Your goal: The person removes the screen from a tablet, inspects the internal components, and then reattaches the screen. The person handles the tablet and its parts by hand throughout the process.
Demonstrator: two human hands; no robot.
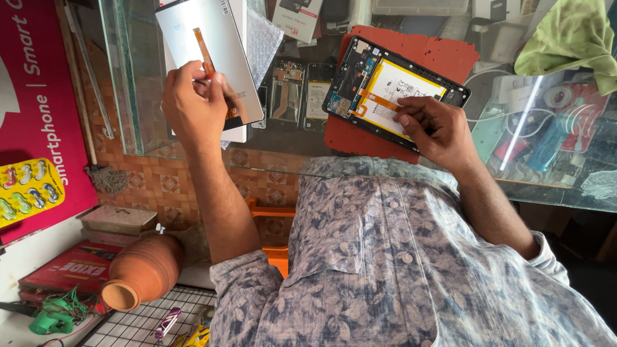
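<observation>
Steadying the opened tablet with my right hand, my left hand pinches the screen panel beside it, ribbon facing me.

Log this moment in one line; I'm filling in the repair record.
left hand: holds grey screen panel | right hand: touches orange ribbon of open tablet | tablet: on red mat, glass counter

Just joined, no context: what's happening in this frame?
A person is working on an opened tablet lying on a red mat on a glass counter. The right hand rests on the tablet's white battery, fingers by an orange ribbon cable. The left hand holds up a grey screen panel, pinching its orange ribbon cable.
</observation>
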